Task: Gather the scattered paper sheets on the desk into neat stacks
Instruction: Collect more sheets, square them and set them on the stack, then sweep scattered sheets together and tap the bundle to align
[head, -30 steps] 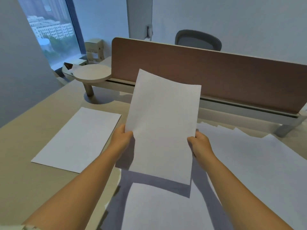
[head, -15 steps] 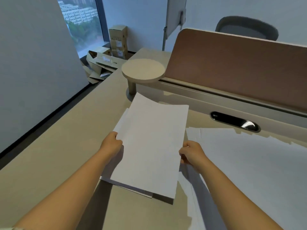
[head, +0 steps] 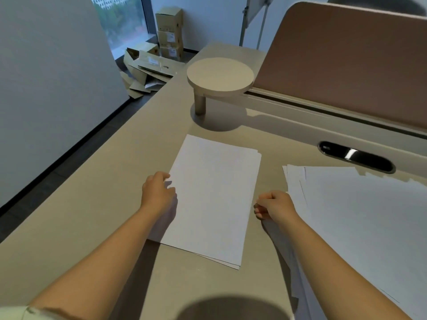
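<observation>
At about nine o'clock from the middle of the desk [head: 69, 215], the left hand [head: 157, 192] lies at the left long edge of the small stack [head: 212, 199]. Its forearm runs in from seven o'clock. The fingers are loosely bent, their tips at the paper's edge; whether they touch it or sit just clear, I cannot tell. They pinch nothing that shows.

The stack lies flat at the centre, its far short edge pointing to twelve o'clock toward the round stand [head: 219, 75]. The sheets are not quite square: lower edges peek out at the near right corner, around five o'clock, and again at the far right corner.

To do this step well, I judge both hands should set flat fingers against the two long edges and press gently inward, then tap the near and far edges, so the stray corners slide under the top sheet. Paper this thin would buckle under a hard push, so light nudges suit it.

At three o'clock of the stack the right hand [head: 275, 205] hovers just beside the right long edge, apart from it. Its fingers are curled into a loose fist holding nothing, knuckles up, the forearm coming from five o'clock.

Further right, the loose sheets [head: 360, 218] are fanned and overlapping, not yet gathered.
</observation>
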